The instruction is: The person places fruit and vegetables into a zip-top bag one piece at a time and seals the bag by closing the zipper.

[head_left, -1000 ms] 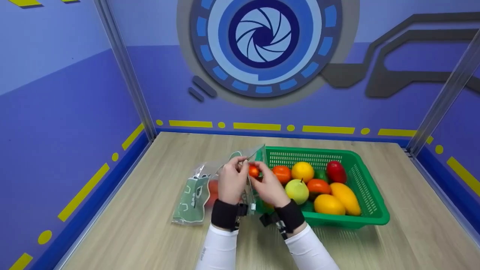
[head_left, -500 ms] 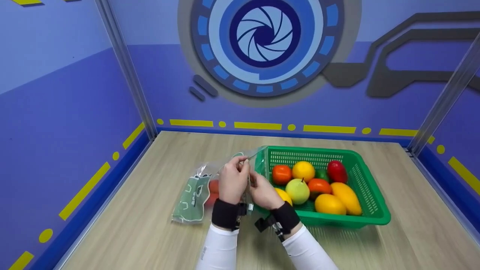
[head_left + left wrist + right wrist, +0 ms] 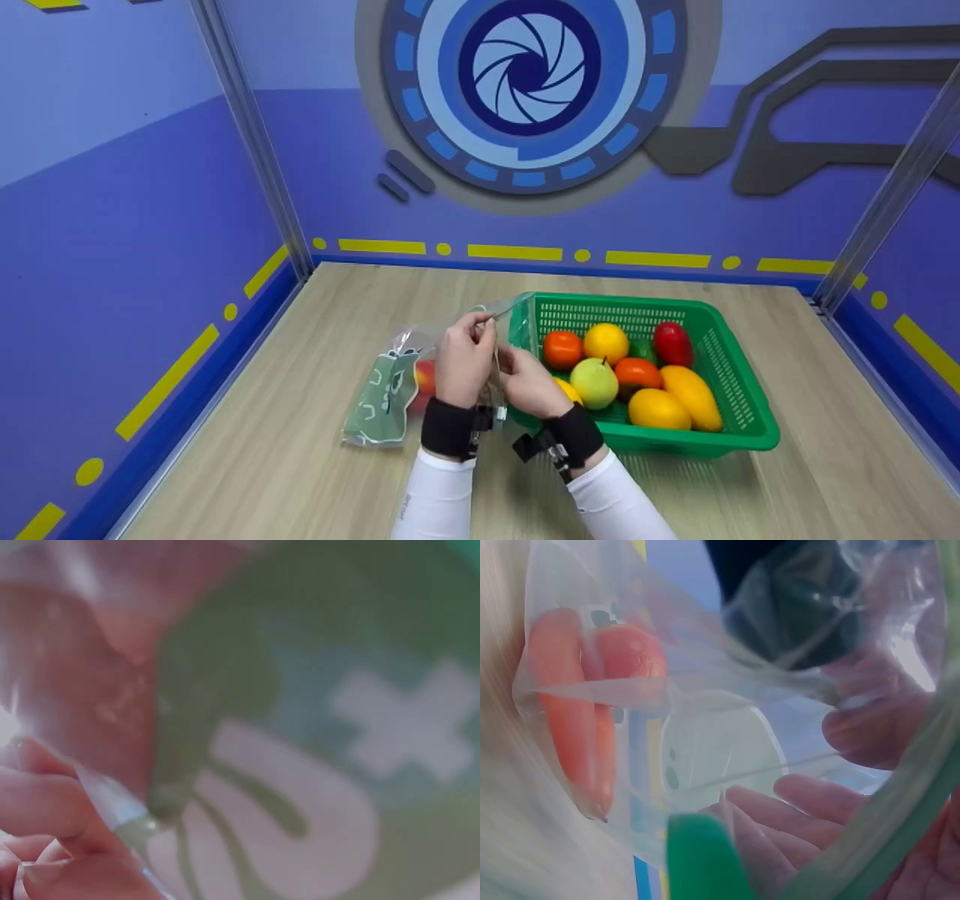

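Observation:
A clear bag with a green cartoon print lies left of the basket, its mouth raised at the hands. My left hand pinches the bag's edge; its curled fingers show at lower left in the left wrist view. My right hand is at the mouth beside it, fingertips hidden in the head view. The right wrist view shows its fingers loosely extended against or behind clear film, gripping nothing visible. Inside the bag are a long orange-red item and a round red one.
A green basket stands to the right, overlapped by the bag's mouth. It holds a pear, mangoes, a red fruit and several orange or yellow fruits. Printed walls enclose the wooden table at the back and sides.
The orange-red fruit seen at my right fingers a second ago is out of sight there. My right hand has shifted left and down toward the bag's mouth. My left hand keeps its hold.

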`<state>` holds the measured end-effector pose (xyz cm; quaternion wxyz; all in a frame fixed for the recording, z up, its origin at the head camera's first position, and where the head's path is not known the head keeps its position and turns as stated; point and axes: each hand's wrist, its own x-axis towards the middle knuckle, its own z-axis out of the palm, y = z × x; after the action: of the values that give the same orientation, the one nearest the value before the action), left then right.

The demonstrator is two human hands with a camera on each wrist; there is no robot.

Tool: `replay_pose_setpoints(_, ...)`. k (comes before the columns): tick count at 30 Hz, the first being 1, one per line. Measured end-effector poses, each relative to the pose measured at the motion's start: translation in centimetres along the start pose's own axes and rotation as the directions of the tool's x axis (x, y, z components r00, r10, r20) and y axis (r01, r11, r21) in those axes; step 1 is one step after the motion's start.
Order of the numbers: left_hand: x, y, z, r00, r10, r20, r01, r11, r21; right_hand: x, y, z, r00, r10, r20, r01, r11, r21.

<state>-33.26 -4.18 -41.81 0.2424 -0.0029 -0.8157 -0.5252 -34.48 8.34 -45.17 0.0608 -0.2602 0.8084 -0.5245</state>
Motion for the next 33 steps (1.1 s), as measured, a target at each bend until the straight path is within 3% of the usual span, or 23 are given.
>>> replay_pose_setpoints(6,0.0,0.0,0.0,1.000,0.002,0.002,-0.002,1.000,-0.012,-0.1,-0.1,-0.1,1.000,0.008,-0.015,-0.008,1.000,0.006)
replay_pose_setpoints(17,0.0,-0.1,-0.1,0.999,-0.038,0.028,0.039,0.999,-0.020,-0.3,-0.6,-1.1,0.993,0.095,-0.074,-0.090,0.994,0.067)
replay_pose_setpoints(27,0.0,-0.1,-0.1,1.000,-0.012,0.018,0.012,0.999,-0.030,-0.9,-1.1,-3.1,0.990,0.037,-0.136,-0.013,0.985,0.170)
replay_pose_setpoints(33,0.0,0.1,-0.1,0.999,-0.020,0.027,0.020,0.999,-0.035,-1.3,-1.0,-4.7,0.974,0.063,-0.218,-0.010,0.972,0.235)
